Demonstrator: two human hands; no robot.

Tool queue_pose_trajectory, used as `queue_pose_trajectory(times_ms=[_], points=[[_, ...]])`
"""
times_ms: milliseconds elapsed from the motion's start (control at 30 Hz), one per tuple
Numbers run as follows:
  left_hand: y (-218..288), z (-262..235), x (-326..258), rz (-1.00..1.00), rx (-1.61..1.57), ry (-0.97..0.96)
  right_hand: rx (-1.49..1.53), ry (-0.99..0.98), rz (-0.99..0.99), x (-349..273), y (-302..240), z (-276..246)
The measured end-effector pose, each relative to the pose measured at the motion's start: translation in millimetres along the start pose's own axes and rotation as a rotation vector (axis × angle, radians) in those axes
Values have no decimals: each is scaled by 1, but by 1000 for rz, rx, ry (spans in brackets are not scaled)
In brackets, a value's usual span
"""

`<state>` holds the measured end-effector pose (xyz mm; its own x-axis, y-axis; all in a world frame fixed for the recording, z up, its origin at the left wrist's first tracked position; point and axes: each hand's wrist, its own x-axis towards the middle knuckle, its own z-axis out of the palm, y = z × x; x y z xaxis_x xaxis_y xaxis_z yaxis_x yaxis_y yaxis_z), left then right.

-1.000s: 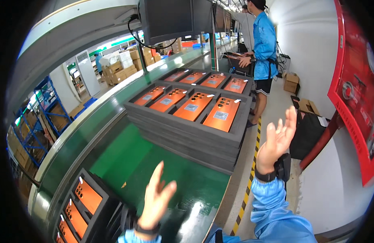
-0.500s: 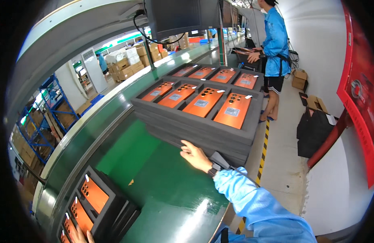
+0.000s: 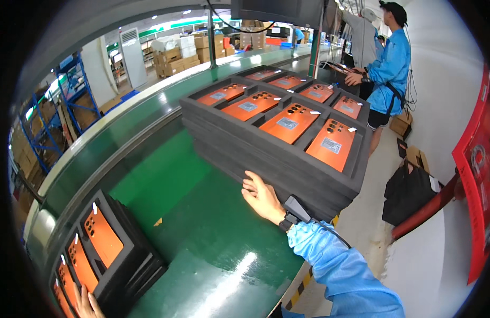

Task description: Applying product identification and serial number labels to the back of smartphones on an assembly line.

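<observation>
Lowered since a second ago in the head view, the right hand (image 3: 262, 199) has loosely spread fingers just beside the larger tray stack (image 3: 277, 174), orange phones (image 3: 289, 123) beyond them. Another phone (image 3: 83, 266) lies just ahead of the left hand (image 3: 87, 305), whose grip I cannot tell.

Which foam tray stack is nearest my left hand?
The lower-left stack, partly behind your left hand; the other stack is beside your right hand.

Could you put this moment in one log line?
left hand: at nearer tray stack, grip unclear | right hand: open, beside farther tray stack | orange phones: seated in trays
</observation>
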<state>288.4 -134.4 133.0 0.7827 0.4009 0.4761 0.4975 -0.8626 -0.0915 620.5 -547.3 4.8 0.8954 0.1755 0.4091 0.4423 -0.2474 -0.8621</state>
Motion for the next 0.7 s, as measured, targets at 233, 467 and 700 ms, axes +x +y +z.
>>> queue_pose_trajectory(times_ms=[233,467,700], points=[[-48,46,-15,-218,-89,-131,-34,62,9,15,26,-12],[-48,54,-15,-193,-66,-72,-167,107,43,51,50,-34],[-33,28,-29,-206,-15,-72,-96,136,41,79,81,-58]])
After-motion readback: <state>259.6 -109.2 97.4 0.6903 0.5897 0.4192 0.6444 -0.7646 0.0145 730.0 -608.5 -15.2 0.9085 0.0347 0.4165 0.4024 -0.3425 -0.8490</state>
